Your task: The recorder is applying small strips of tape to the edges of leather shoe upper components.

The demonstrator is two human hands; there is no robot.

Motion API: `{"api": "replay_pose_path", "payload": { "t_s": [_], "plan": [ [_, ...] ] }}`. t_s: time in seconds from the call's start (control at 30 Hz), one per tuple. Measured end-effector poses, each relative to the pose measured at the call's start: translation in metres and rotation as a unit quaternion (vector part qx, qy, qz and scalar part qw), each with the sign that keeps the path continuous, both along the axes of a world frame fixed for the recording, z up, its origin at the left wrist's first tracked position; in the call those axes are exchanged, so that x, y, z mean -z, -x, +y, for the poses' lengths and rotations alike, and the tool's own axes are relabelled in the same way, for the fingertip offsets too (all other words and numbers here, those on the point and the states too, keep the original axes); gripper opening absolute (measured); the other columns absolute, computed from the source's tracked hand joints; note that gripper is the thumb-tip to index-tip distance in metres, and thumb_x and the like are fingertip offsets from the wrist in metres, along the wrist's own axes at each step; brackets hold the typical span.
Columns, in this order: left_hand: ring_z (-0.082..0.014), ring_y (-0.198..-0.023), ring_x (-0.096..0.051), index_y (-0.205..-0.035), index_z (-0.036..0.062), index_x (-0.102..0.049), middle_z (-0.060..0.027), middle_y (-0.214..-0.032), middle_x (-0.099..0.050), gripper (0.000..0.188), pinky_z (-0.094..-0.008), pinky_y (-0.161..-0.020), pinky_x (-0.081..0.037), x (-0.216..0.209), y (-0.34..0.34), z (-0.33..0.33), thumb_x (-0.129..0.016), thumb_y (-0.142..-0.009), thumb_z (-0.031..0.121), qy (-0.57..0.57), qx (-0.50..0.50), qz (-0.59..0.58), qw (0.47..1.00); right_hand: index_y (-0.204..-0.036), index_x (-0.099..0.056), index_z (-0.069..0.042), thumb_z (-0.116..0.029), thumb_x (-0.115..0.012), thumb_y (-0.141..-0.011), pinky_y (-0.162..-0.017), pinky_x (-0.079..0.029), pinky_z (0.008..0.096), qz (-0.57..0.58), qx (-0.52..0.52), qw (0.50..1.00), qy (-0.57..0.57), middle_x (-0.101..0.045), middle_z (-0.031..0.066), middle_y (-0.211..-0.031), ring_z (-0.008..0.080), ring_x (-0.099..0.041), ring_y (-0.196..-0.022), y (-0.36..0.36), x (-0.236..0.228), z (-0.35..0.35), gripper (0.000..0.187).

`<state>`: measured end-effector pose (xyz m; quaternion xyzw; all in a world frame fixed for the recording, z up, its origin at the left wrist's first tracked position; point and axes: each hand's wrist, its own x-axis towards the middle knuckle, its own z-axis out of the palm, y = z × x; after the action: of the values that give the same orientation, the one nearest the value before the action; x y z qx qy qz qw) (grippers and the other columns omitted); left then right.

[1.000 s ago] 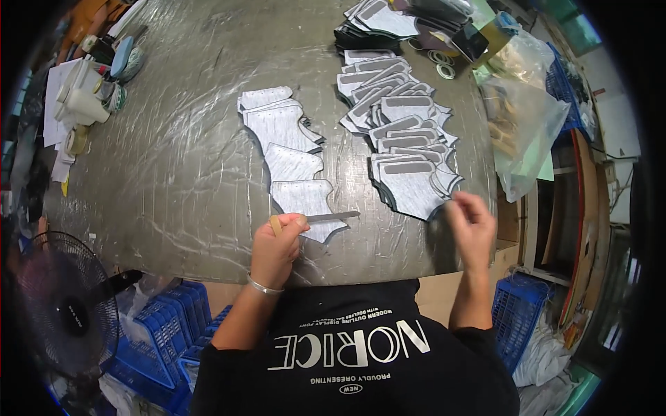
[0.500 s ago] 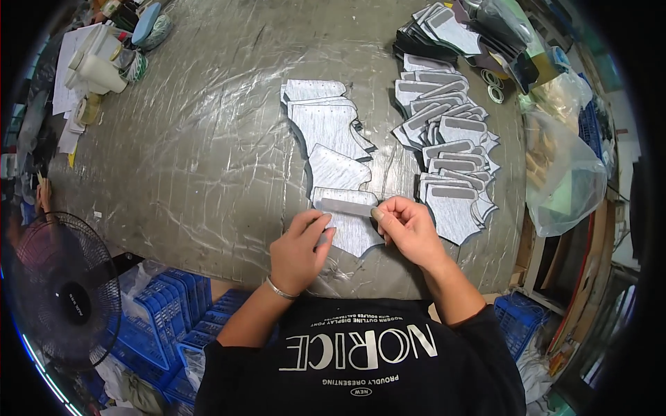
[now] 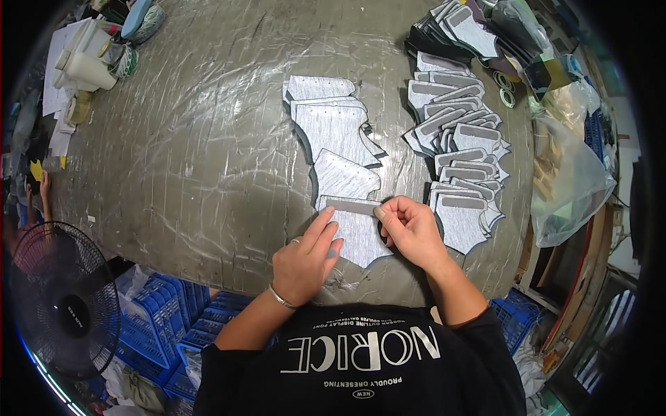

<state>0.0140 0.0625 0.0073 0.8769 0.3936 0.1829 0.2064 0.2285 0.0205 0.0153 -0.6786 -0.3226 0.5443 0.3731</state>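
A dark grey strip [image 3: 352,208] lies along the top edge of a pale grey cut fabric piece [image 3: 362,241] with a pointed lower edge. My right hand [image 3: 414,234] pinches the strip's right end between thumb and index finger. With its fingers stretched out, my left hand [image 3: 304,262] touches the strip's left end by a fingertip and holds nothing. Beyond it, more cut pieces [image 3: 331,130] overlap in a column, with small dots along their top edges. To the right, a long row of similar pieces [image 3: 463,225] carries grey strips along the tops.
Dark-backed pieces [image 3: 473,31] and white tape rolls [image 3: 507,98] sit far right, near a clear plastic bag [image 3: 572,184]. A white container [image 3: 90,71] stands far left. A fan [image 3: 66,298] and blue crates [image 3: 149,312] are beside the table. Another person's hand [image 3: 45,186] shows at left.
The strip has come down along the fabric piece's top edge. My left fingers have straightened toward its left end, while my right hand keeps its pinch. The whole view has shifted slightly.
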Motion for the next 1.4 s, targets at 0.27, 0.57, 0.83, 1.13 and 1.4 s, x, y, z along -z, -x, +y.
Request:
{"api": "replay_pose_path", "payload": {
  "t_s": [0.27,0.57,0.83,1.13,1.4],
  "plan": [
    [-0.0181,-0.057,-0.063,-0.105,0.0087,-0.062,-0.0050,-0.128,-0.061,0.033,-0.0269,-0.053,-0.049,0.000,-0.003,0.002,-0.074,-0.074,0.014,-0.015,0.016,0.024,0.999,-0.084,-0.061,0.001,-0.017,-0.063,-0.093,-0.046,-0.039,0.0207,-0.005,0.008,1.000,0.007,-0.058,-0.0012,-0.062,0.0028,-0.049,-0.051,0.000,0.005,0.002,0.021],
    [-0.0189,-0.054,-0.061,-0.106,0.0087,-0.060,-0.0053,-0.127,-0.062,0.033,-0.0280,-0.051,-0.049,0.000,-0.006,0.000,-0.072,-0.075,0.014,-0.023,0.007,0.027,0.999,-0.068,-0.063,0.001,-0.023,-0.073,-0.081,-0.048,-0.046,0.0335,-0.244,-0.009,0.969,-0.044,-0.060,0.0117,-0.055,0.0219,-0.059,-0.047,0.004,-0.002,0.009,0.029],
    [-0.0197,-0.054,-0.062,-0.107,0.0091,-0.060,-0.0049,-0.126,-0.062,0.033,-0.0288,-0.051,-0.049,0.001,-0.005,-0.002,-0.071,-0.077,0.016,-0.039,0.003,0.031,0.999,-0.091,-0.064,-0.003,-0.030,-0.079,-0.074,-0.059,-0.051,0.0368,-0.429,-0.050,0.896,-0.103,-0.064,0.0095,-0.075,0.0266,-0.065,-0.067,0.010,-0.016,0.001,0.035],
    [-0.0233,-0.068,-0.065,-0.105,0.0092,-0.061,-0.0081,-0.113,-0.064,0.024,-0.0327,-0.059,-0.051,0.011,0.007,-0.003,-0.069,-0.083,0.014,0.002,-0.031,-0.115,0.993,-0.099,-0.060,0.002,-0.005,-0.068,-0.081,-0.070,-0.050,0.0290,-0.065,0.136,0.981,-0.126,-0.064,0.0118,-0.087,0.0197,-0.063,-0.076,-0.011,-0.007,-0.034,0.020],
    [-0.0046,-0.061,-0.045,-0.122,-0.0008,-0.055,-0.0029,-0.101,-0.062,0.030,-0.0212,-0.055,-0.043,0.004,0.019,-0.017,-0.053,-0.099,0.018,0.402,-0.167,-0.391,0.811,-0.133,-0.048,0.000,-0.030,-0.067,-0.085,-0.112,-0.025,0.0529,-0.485,-0.156,0.811,-0.287,-0.041,0.0208,-0.144,0.0353,-0.037,-0.135,0.006,-0.030,-0.030,0.060]
  ]
}}
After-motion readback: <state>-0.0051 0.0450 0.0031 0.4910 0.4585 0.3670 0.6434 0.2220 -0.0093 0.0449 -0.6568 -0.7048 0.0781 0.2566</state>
